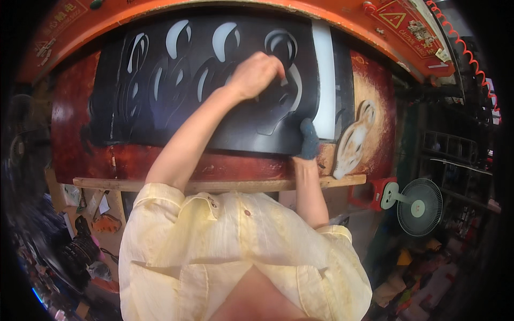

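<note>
Black sheet material (176, 101), matte, with rows of curved cut-outs showing pale through it, lies across the reddish-brown press bed (80, 134) in front of me. It covers most of the bed, upper centre of my view.

Left hand (256, 72) is bare and rests on the sheet near its right end, fingers curled in a loose fist over one cut shape. It looks to be pinching or picking at a cut piece, but I cannot tell whether anything sits between the fingers.

Right hand (309, 140) wears a dark blue glove and presses flat on the sheet's near right corner, fingers closed together, holding nothing. My guess is that it pins the sheet so it does not shift under the other hand.

Just right of the sheet, a tan cutting die (353, 139) with a similar outline. A wooden rail (225, 184) edges the bed. Orange machine frame (321, 13) arches above. A small fan (419, 206) stands lower right.
</note>
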Motion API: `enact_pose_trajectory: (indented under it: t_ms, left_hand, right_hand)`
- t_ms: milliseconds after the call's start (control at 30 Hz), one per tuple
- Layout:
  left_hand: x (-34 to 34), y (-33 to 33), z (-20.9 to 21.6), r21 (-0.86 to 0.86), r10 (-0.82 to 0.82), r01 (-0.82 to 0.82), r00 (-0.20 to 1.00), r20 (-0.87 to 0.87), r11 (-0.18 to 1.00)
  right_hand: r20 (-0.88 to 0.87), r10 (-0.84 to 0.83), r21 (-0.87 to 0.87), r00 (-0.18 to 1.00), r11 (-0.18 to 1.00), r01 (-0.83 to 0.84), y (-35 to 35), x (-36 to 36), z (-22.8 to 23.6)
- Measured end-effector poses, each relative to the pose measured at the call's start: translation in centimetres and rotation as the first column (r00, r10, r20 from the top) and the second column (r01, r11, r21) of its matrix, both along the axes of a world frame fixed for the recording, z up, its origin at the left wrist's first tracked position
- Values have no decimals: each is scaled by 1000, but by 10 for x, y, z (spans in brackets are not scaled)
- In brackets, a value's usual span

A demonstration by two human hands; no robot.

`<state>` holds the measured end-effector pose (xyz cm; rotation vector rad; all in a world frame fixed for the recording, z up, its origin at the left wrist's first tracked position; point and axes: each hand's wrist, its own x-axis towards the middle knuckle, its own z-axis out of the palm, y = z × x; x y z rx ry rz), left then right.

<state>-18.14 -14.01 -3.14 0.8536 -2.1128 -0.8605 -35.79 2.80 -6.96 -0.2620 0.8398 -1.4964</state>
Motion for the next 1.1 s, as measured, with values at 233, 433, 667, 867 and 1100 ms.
enact_pose_trajectory:
  t_ms: [233,433,667,867,1100]
  left_hand:
    - [140,78,6,601,632,-394,734,-250,695]
    - [184,210,-4,982,556,-76,831,-33,172]
    - [111,197,-31,861,770,332,398,-499,386]
    - [104,188,-35,866,767,249,404,-499,433]
    - [100,179,-39,778,656,-3,539,-528,628]
  right_hand:
    - [-665,293,333,687,940,-79,7,-34,0]
    - [-886,356,306,-297,931,200,-7,-15,53]
    - [-935,-104,138,-340,775,-616,-43,67,82]
    - [-916,-72,246,-394,675,-696,-64,124,68]
    - [-884,-409,-34,-224,535,-844,-80,110,29]
